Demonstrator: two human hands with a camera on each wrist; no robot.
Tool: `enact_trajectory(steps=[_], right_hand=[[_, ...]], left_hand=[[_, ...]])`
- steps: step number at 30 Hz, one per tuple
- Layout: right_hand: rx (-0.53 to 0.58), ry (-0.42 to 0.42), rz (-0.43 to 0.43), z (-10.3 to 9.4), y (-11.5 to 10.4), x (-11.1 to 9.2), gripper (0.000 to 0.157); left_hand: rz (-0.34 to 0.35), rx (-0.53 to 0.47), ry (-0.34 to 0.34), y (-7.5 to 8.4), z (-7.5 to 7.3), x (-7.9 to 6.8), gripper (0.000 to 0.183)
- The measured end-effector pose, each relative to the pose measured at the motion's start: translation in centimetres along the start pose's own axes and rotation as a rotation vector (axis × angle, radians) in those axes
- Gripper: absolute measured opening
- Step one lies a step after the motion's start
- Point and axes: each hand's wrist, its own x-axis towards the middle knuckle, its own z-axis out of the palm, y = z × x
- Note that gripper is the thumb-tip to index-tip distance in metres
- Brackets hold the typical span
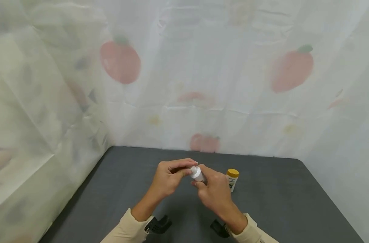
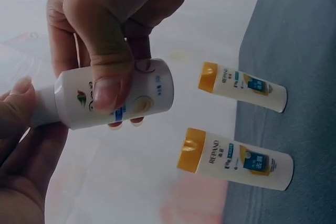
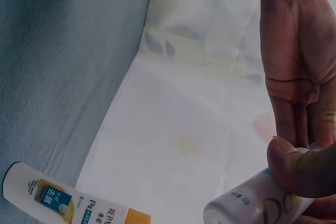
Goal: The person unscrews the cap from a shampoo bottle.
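Observation:
In the head view a small white bottle (image 1: 196,173) is held tilted above the table between both hands. My right hand (image 1: 215,190) grips its body, and the right thumb (image 2: 108,85) lies across the printed label in the left wrist view. My left hand (image 1: 170,178) pinches the white cap (image 2: 44,106) at the other end. The bottle's rounded base (image 3: 216,215) points away from the left hand in the right wrist view. Whether the cap is loose cannot be told.
Two white bottles with yellow caps, a nearer one (image 2: 241,161) and another (image 2: 247,87), stand on the dark grey table (image 1: 278,202). In the head view only one yellow-capped bottle (image 1: 232,179) shows, just beyond the right hand. A fruit-patterned white curtain (image 1: 233,67) hangs behind the table.

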Motion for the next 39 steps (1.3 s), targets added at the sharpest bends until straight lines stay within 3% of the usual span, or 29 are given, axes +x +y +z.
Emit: enact_trajectory(steps=[7,12,16,24,28,35,39], right_hand=[[-0.079,0.065,-0.112,0.4,0.5,-0.3,0.037],[-0.09,0.056,-0.131,0.3,0.8,-0.3,0.043],[-0.094,0.052,-0.126,0.3,0.8,-0.4,0.045],[-0.092,0.069,-0.148,0.4,0.8,-0.5,0.04],[-0.097,0.073,-0.158,0.6,1.0,-0.6,0.039],[-0.069,0.043,-0.114,0.5,1.1,-0.4,0.043],[-0.056,0.026,-0.089,0.4,0.9,-0.4,0.045]], left_hand=[[-0.051,0.021,0.062,-0.2,0.4,-0.2,0.02],[0.006,-0.009,-0.007,-0.2,0.1,-0.2,0.028],[-0.031,-0.006,-0.046,0.1,0.0,-0.2,0.028],[-0.111,0.06,0.068,0.4,0.4,-0.1,0.018],[-0.153,0.08,0.084,0.4,0.5,-0.2,0.022],[-0.061,-0.041,-0.031,0.2,-0.3,-0.1,0.031],[-0.066,-0.047,-0.079,0.3,-0.7,-0.1,0.028]])
